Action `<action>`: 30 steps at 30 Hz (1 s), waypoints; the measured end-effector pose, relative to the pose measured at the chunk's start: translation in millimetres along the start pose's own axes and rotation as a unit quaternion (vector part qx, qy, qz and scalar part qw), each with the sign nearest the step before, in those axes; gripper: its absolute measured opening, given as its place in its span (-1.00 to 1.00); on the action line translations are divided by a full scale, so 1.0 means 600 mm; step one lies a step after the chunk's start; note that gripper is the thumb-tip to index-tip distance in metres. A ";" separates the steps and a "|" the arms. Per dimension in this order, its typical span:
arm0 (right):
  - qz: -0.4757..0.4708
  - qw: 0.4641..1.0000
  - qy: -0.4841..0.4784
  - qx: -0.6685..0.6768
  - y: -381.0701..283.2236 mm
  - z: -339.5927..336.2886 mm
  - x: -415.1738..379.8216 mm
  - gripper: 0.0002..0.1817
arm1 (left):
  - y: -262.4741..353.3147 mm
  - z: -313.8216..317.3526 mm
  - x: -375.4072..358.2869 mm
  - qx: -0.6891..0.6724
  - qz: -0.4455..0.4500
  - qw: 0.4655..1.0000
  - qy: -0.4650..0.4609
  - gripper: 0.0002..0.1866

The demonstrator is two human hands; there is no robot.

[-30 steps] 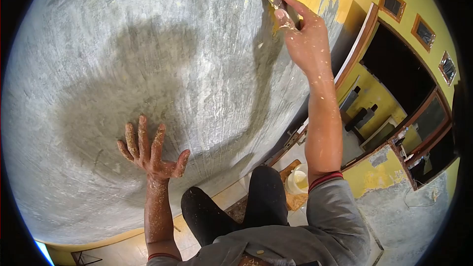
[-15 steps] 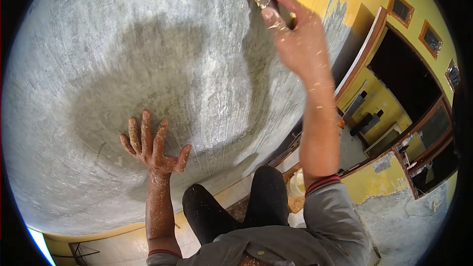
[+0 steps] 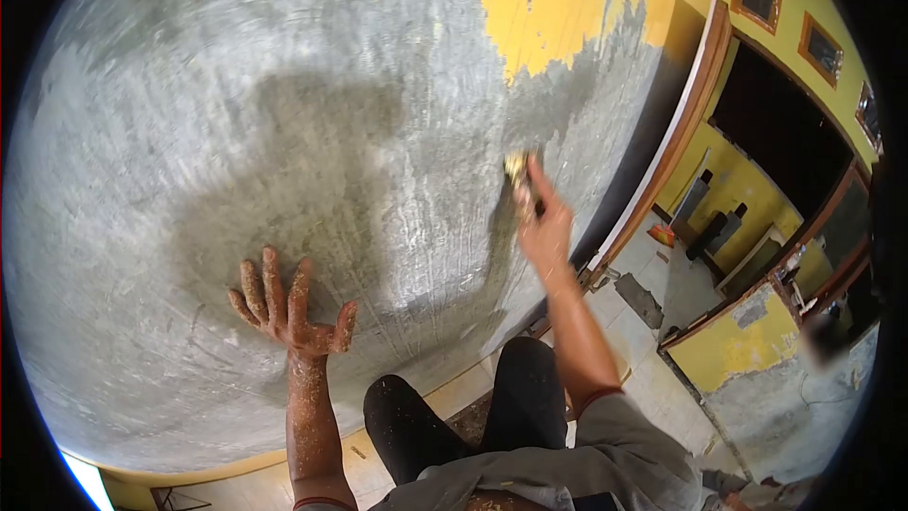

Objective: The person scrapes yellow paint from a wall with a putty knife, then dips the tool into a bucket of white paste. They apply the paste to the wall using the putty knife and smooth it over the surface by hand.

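- Scraper [image 3: 519, 191], slightly above and right of the middle of the frame, its upper end close to the wall [image 3: 426, 66]; motion blur hides whether it touches.
- Pale yellow flakes [image 3: 515, 167] are heaped on that upper end.
- Right hand [image 3: 549, 235] has the scraper pinched between thumb and fingers, the index finger reaching up along its right side.
- Around the scraper the wall is bare, streaked grey.
- Yellow paint [image 3: 539, 0] covers the wall at the top of the frame, right of centre, ending below in a ragged edge.
- Left hand [image 3: 295, 317], left of centre and lower, has its fingers spread and thumb held out to the right; it faces the wall, but I cannot tell if the palm touches.
- Crumbs speckle this hand and its forearm [image 3: 315, 426].
- A broad shadow [image 3: 284, 180] lies on the wall above the left hand.
- Dark trousers [image 3: 525, 393] and a grey shirt [image 3: 530, 478] fill the bottom centre.
- Pale floor tiles [image 3: 653, 378] and a doorway [image 3: 776, 123] show at the right.
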State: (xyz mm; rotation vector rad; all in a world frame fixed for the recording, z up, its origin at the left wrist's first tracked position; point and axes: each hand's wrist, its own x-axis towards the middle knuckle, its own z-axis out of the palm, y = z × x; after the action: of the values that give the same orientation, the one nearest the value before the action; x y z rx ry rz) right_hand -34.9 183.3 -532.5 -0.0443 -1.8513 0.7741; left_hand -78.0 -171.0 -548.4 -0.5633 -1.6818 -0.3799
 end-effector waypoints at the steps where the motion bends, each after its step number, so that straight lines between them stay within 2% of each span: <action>1: -0.021 1.000 0.005 -0.004 -0.013 -0.013 0.050 -0.49 | 0.000 0.000 0.001 0.003 -0.001 1.000 0.002 -0.29; 4: -0.037 0.999 0.003 -0.003 -0.098 -0.069 0.169 -0.52 | 0.002 0.002 0.001 0.002 -0.005 1.000 0.009 -0.28; 6: 0.118 0.986 -0.100 -0.065 -0.155 -0.096 0.199 -0.53 | 0.002 0.006 0.000 0.001 -0.004 1.000 0.025 -0.27; 9: 0.079 0.993 -0.084 -0.032 -0.107 -0.070 0.141 -0.53 | 0.000 0.010 -0.004 0.004 -0.021 0.999 0.028 -0.30; 10: 0.026 0.996 -0.076 -0.028 -0.084 -0.061 0.120 -0.52 | 0.000 0.009 -0.005 0.006 -0.023 0.999 0.028 -0.30; 13: -0.015 0.998 -0.063 -0.011 -0.083 -0.046 0.114 -0.49 | -0.001 0.009 -0.005 0.006 -0.021 0.999 0.028 -0.30; 14: 0.013 0.997 -0.067 0.020 -0.111 -0.048 0.133 -0.49 | -0.001 0.007 -0.003 0.009 -0.011 1.000 0.026 -0.29; 17: 0.006 0.997 -0.053 0.051 -0.151 -0.056 0.201 -0.50 | -0.001 0.005 -0.006 0.012 -0.001 1.000 0.019 -0.28; 18: 0.041 0.996 -0.074 0.024 -0.161 -0.068 0.207 -0.52 | -0.002 0.007 -0.006 0.009 -0.003 1.000 0.020 -0.28; 22: -0.001 0.996 -0.083 -0.045 -0.117 -0.065 0.141 -0.54 | -0.001 0.009 -0.001 0.001 0.003 1.000 0.027 -0.28; 25: -0.029 0.997 -0.060 -0.030 -0.104 -0.061 0.146 -0.54 | -0.001 0.007 -0.004 0.004 0.001 1.000 0.022 -0.27; 30: 0.013 0.998 -0.058 -0.015 -0.130 -0.067 0.180 -0.53 | 0.000 0.010 -0.005 0.005 -0.017 1.000 0.023 -0.29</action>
State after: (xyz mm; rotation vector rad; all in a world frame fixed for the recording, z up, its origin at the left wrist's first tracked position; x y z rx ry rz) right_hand -21.3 182.5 -394.4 -0.0432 -1.9763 0.7815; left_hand -82.6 -168.0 -552.3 -0.5159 -1.6489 -0.4064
